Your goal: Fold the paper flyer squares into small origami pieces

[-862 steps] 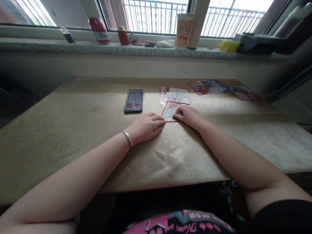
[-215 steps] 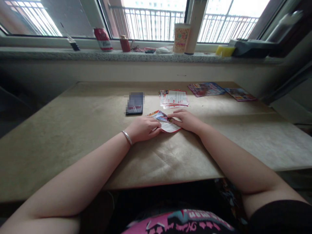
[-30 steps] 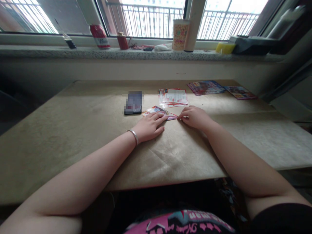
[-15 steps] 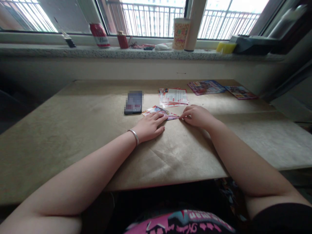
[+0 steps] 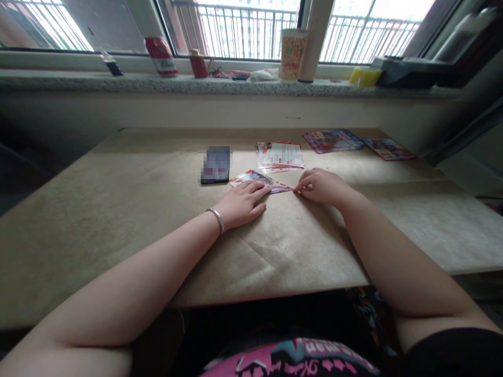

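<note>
A colourful printed paper sheet (image 5: 280, 185), folded so that it narrows to a point on the right, lies on the table. My left hand (image 5: 247, 201) rests on its near left part, palm down with the fingers stretched out, hiding some of it. At the pointed tip, the bent fingers of my right hand (image 5: 316, 184) are drawn together in a pinch on the paper. Just behind lies a stack of printed sheets (image 5: 282, 155), white with red edging. To the left is a dark phone (image 5: 216, 165), its screen blurred.
Two piles of colourful printed booklets or sheets, a larger pile (image 5: 334, 140) and a smaller pile (image 5: 388, 148), lie at the table's back right. The windowsill (image 5: 137, 84) behind carries a red can (image 5: 161, 56), a paper cup (image 5: 293, 55) and a yellow block (image 5: 364, 77).
My right hand has shifted slightly to the right at the paper's tip. My left hand stays flat in the same place on the sheet.
</note>
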The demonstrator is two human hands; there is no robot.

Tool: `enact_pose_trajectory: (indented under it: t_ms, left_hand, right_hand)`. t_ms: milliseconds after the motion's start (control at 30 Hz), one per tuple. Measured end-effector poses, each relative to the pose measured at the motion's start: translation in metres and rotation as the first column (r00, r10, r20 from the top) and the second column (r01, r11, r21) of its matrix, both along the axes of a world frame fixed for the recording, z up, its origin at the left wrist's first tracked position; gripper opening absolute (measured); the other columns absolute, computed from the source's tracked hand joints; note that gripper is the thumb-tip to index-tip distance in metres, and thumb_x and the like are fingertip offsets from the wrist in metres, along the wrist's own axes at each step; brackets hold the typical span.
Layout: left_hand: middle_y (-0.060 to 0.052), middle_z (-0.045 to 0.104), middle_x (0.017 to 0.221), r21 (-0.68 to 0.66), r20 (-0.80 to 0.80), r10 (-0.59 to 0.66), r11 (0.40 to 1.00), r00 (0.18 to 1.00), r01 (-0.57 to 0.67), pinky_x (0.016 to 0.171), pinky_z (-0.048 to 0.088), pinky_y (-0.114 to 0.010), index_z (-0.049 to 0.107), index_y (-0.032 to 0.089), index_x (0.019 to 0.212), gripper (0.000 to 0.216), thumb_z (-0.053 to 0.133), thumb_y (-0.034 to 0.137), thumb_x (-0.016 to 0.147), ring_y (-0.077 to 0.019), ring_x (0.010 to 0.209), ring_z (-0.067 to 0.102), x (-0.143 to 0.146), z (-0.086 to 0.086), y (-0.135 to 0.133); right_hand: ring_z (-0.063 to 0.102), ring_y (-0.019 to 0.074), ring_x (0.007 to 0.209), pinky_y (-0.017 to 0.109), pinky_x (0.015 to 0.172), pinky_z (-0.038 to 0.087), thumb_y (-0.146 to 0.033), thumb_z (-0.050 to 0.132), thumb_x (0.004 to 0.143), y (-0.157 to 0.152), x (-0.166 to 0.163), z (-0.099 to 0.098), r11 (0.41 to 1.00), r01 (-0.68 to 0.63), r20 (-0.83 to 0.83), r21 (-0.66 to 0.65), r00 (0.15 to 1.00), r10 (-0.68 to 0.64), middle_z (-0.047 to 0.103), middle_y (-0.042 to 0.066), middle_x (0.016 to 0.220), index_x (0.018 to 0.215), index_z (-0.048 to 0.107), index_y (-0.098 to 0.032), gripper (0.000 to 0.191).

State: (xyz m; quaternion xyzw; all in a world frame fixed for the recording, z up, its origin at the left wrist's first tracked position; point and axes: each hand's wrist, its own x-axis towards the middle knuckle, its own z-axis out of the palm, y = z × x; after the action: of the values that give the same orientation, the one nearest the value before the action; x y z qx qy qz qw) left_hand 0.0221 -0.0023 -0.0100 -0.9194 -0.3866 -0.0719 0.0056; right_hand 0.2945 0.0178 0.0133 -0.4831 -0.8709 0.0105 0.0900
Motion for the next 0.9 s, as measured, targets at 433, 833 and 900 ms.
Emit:
enact_pose_trajectory:
  t_ms: [433,833,900]
  left_hand:
    - [-0.008,0.044,0.147,-0.008,0.014,-0.007,1.000,1.000,0.007,0.117,0.028,-0.043,0.040,0.022,0.146,0.054,0.041,0.041,0.096,-0.0268,0.137,0.037,0.000,0.000,0.000]
    - [-0.009,0.043,0.148,0.030,-0.042,-0.008,1.000,0.999,0.009,0.117,0.028,-0.041,0.038,0.019,0.147,0.055,0.037,0.043,0.098,-0.0269,0.138,0.037,0.000,-0.001,-0.001]
    - [-0.009,0.043,0.148,0.036,-0.047,-0.008,0.999,0.999,0.009,0.117,0.027,-0.041,0.038,0.019,0.147,0.055,0.037,0.043,0.098,-0.0268,0.138,0.037,0.000,-0.001,0.000]
  right_hand:
    - [0.064,0.0177,0.091,0.030,0.088,0.049,-0.016,0.054,0.084,-0.003,-0.010,-0.009,0.992,-0.093,-0.232,0.087,0.966,0.111,0.073,0.006,0.096,0.094,0.077,-0.020,0.025]
    - [0.061,0.0215,0.088,0.032,0.081,0.042,-0.023,0.043,0.094,-0.022,-0.046,-0.001,0.992,-0.080,0.129,0.094,0.989,0.068,0.069,0.012,0.092,0.094,0.075,-0.013,0.033]
    - [0.060,0.0217,0.089,0.031,0.081,0.041,-0.023,0.042,0.094,-0.024,-0.049,0.000,0.993,-0.070,0.148,0.100,0.988,0.055,0.068,0.013,0.093,0.094,0.074,-0.011,0.033]
